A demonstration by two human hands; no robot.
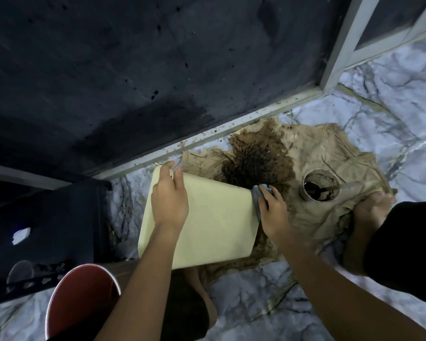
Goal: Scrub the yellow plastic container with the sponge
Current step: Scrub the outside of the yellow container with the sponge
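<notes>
The pale yellow plastic container [207, 222] is lying on its side over the stained brown cloth [312, 168] on the marble floor [391, 99], near the door frame. The left hand [169, 200] is gripping its upper edge, fingers curled over. The right hand [274, 212] is pressing a grey sponge [257, 196] against its right end, fingers clamped on it.

**Surface and material findings**

Container [207, 222]: pale yellow plastic, smooth, matt. Sponge [257, 196]: grey, soft, dull. Cloth [330, 153]: tan fabric, creased, with a dark, wet-looking stain. Floor [403, 94]: veined marble-look tile, slightly glossy. Wall [133, 70]: dark, rough, pitted. Bucket [81, 299]: red interior, glossy, bright rim.
</notes>
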